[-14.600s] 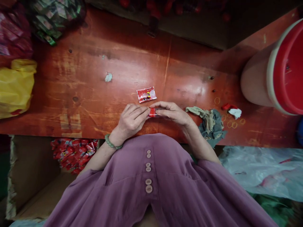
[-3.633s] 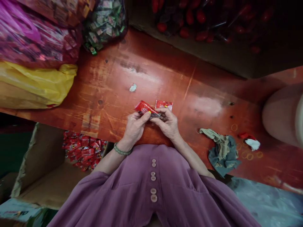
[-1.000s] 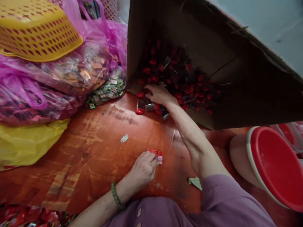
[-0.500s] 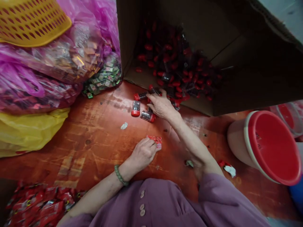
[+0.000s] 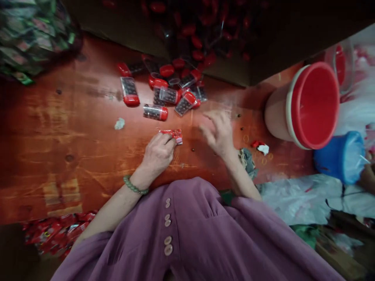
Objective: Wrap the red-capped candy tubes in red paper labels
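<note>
My left hand (image 5: 159,153), with a green bead bracelet (image 5: 135,185) on its wrist, is closed on a small red printed packet (image 5: 175,134) on the tabletop. To the right, my right hand (image 5: 219,132) hovers blurred, its fingers apart and nothing visible in them. Beyond both hands lie several clear plastic bottles with red caps, full of small dark balls. The nearest bottle (image 5: 155,112) lies on its side just past the packet. Another bottle (image 5: 129,91) rests farther left.
A cardboard box (image 5: 234,74) with more red-capped bottles stands at the back. On the right are a red-lidded tub (image 5: 315,105) and a blue bucket (image 5: 340,156). A bag of green packets (image 5: 35,43) sits back left; red packets (image 5: 55,234) fill the front left.
My right hand has left the bottles and come back toward me, several more now lying outside the box. My left hand keeps the packet. The view has tilted down and turned right.
</note>
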Demonstrator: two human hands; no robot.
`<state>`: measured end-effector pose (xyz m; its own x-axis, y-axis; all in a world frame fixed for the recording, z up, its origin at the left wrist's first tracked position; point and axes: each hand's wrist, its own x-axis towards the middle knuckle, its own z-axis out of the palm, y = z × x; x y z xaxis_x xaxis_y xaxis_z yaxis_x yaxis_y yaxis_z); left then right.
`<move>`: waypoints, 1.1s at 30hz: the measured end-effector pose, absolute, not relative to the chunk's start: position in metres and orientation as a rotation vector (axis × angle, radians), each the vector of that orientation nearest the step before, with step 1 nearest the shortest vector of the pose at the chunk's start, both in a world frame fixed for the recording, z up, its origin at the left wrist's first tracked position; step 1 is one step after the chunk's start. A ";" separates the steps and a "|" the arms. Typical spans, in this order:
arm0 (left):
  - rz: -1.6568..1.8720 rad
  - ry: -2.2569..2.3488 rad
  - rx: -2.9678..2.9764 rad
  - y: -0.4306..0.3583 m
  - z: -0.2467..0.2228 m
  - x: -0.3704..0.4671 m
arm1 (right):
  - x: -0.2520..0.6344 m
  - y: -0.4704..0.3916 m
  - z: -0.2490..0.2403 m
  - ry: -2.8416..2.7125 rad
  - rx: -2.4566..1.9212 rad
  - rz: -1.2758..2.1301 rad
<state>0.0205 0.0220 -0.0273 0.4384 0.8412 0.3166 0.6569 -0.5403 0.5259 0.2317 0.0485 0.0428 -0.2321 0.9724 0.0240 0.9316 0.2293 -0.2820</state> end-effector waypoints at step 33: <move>1.018 1.222 2.393 0.028 -0.028 0.017 | 0.251 0.059 -0.019 -2.185 -2.234 0.143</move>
<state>0.0173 0.0275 -0.0278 0.3983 0.7897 0.4667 0.6015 -0.6090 0.5170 0.2510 0.0585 -0.0190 0.0200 0.9982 -0.0556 0.9970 -0.0241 -0.0734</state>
